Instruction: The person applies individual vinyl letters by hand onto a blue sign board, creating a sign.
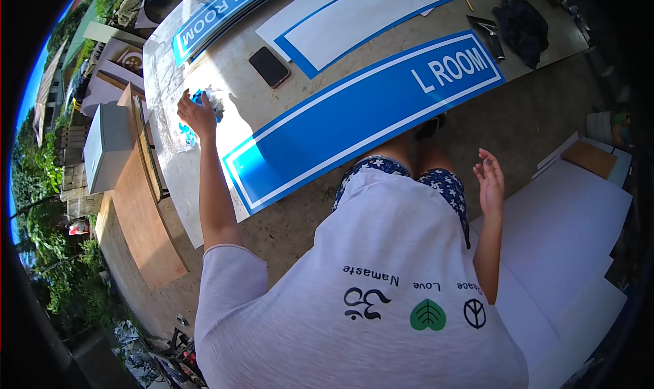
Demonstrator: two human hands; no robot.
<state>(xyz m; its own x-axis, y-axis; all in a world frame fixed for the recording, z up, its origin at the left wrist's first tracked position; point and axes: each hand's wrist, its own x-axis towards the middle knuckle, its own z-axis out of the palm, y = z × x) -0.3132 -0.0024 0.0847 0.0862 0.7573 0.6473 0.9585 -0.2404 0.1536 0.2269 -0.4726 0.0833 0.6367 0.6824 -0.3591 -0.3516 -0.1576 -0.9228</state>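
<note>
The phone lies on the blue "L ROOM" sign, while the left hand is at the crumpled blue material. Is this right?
Not quite: the head view shows the phone on the tabletop, beside the blue "L ROOM" sign, not on it. The left hand is at the crumpled blue material.

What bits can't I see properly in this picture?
In the head view:
Blue scraps: partly covered by the left hand.
Stacked sign: first letters cut off by the top edge.
White sign: lettering cut off there too.
Dark bundle: too crumpled and shadowy to identify.
</note>
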